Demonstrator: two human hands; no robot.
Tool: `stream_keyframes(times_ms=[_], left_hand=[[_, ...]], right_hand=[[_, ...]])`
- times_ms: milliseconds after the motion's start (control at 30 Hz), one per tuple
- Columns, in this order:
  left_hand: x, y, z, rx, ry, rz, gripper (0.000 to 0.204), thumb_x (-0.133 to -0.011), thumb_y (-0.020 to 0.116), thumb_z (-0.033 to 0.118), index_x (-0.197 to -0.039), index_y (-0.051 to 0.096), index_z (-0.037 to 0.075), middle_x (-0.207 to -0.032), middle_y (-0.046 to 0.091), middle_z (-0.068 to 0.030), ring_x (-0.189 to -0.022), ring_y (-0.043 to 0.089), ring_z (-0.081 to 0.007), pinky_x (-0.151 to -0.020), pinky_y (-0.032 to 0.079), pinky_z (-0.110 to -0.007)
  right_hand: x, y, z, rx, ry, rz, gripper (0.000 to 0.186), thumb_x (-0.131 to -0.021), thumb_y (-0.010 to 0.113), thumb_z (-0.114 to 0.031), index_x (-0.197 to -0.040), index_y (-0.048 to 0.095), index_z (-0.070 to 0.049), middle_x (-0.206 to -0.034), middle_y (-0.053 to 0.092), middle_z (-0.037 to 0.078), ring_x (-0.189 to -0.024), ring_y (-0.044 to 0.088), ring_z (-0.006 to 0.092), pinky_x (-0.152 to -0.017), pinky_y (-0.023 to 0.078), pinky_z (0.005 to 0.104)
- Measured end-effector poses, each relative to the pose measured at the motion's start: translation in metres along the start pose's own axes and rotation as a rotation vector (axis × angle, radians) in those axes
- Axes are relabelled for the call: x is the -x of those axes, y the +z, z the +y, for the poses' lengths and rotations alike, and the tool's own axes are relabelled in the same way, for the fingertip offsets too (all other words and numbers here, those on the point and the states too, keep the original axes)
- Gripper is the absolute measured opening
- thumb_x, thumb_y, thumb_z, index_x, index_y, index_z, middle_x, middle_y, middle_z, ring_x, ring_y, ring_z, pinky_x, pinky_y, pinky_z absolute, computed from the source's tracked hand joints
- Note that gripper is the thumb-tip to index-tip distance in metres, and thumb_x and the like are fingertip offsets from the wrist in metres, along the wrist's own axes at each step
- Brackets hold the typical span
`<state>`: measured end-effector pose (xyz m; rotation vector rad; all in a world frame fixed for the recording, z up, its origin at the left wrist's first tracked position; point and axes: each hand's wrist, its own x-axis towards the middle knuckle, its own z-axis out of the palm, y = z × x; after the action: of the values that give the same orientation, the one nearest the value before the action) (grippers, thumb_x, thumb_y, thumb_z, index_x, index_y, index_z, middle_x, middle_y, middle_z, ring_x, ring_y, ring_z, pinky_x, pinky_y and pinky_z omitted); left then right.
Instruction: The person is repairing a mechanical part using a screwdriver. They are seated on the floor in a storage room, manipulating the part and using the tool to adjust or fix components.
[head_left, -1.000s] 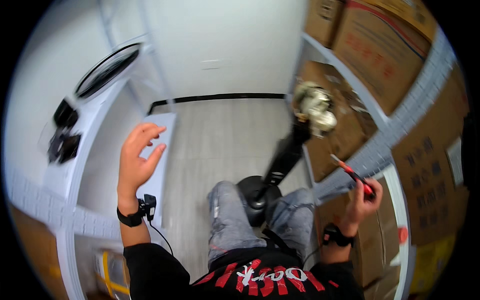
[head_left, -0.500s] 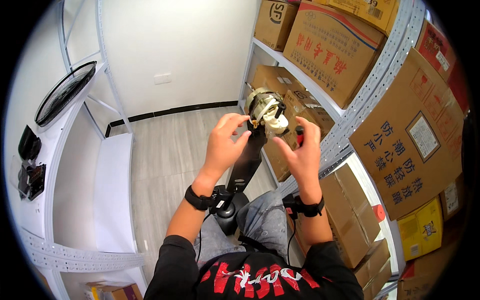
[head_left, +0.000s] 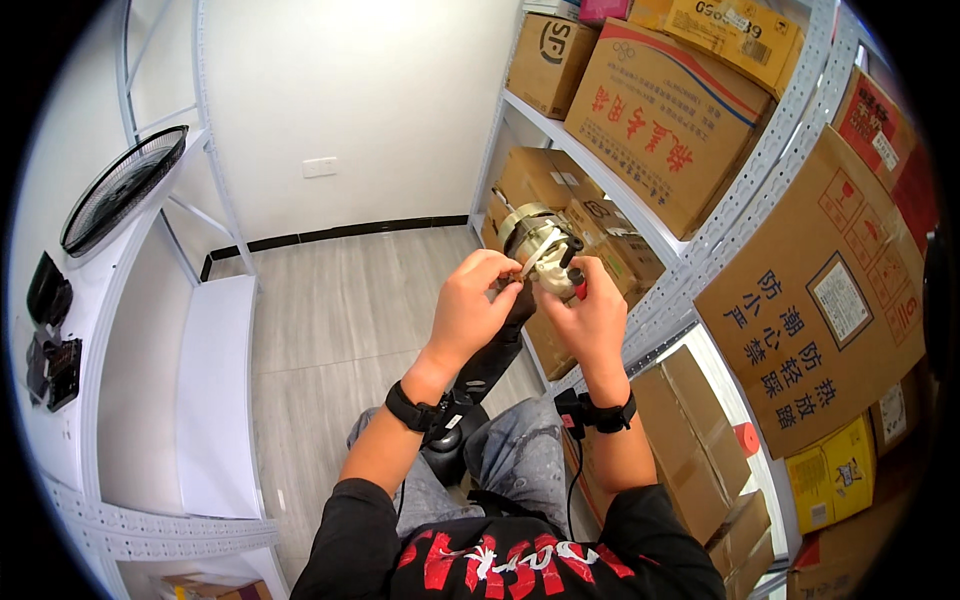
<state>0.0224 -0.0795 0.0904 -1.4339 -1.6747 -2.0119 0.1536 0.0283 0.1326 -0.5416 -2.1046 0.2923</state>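
Both your forearms rise from the lower edge and meet in front of you, each bare from a pushed-up black sleeve, each with a black band at the wrist. Your left hand (head_left: 470, 305) curls with its fingertips (head_left: 508, 268) pinched together at the top. Your right hand (head_left: 592, 318) sits just beside it, fingers folded in a closed grip, knuckles toward you.

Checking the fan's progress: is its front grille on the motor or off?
Off: the grille lies on the left shelf; both hands work the bare motor.
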Motion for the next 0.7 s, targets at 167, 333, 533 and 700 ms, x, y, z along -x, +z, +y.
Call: stream_keyframes(times_ms=[167, 333, 533, 700], left_hand=[[0.000, 0.004, 0.000, 0.005, 0.002, -0.003, 0.021, -0.082, 0.077, -0.003, -0.102, 0.070, 0.001, -0.100, 0.071, -0.0094, -0.088, 0.069, -0.0208, -0.076, 0.056, -0.032], [0.000, 0.010, 0.000, -0.027, -0.001, 0.007, 0.021, -0.081, 0.078, -0.003, -0.100, 0.070, 0.000, -0.098, 0.071, -0.0098, -0.086, 0.069, -0.0214, -0.076, 0.056, -0.032], [0.000, 0.010, 0.001, 0.029, -0.036, 0.022, 0.019, -0.081, 0.077, -0.003, -0.098, 0.069, 0.000, -0.095, 0.070, -0.0090, -0.086, 0.069, -0.0212, -0.076, 0.056, -0.031], [-0.004, 0.004, 0.001, -0.036, 0.000, 0.009, 0.018, -0.080, 0.076, -0.003, -0.095, 0.067, 0.000, -0.092, 0.069, -0.0082, -0.086, 0.067, -0.0209, -0.076, 0.055, -0.032]], right_hand=[[-0.002, -0.006, 0.006, -0.041, 0.027, -0.042, 0.040, -0.075, 0.082, -0.021, -0.108, 0.066, -0.004, -0.088, 0.068, 0.014, -0.074, 0.068, 0.0294, -0.066, 0.054, 0.0385], [0.000, -0.006, 0.013, -0.075, -0.003, -0.043, 0.040, -0.074, 0.081, -0.018, -0.109, 0.067, -0.003, -0.093, 0.069, 0.014, -0.075, 0.067, 0.0290, -0.068, 0.054, 0.0375], [0.005, -0.001, 0.017, -0.119, -0.035, -0.006, 0.041, -0.074, 0.081, -0.017, -0.108, 0.063, -0.003, -0.093, 0.064, 0.012, -0.072, 0.065, 0.0281, -0.067, 0.054, 0.0376], [0.012, 0.009, 0.013, -0.114, -0.092, 0.071, 0.041, -0.071, 0.084, -0.014, -0.105, 0.062, -0.003, -0.090, 0.061, 0.011, -0.071, 0.064, 0.0266, -0.062, 0.053, 0.0363]])
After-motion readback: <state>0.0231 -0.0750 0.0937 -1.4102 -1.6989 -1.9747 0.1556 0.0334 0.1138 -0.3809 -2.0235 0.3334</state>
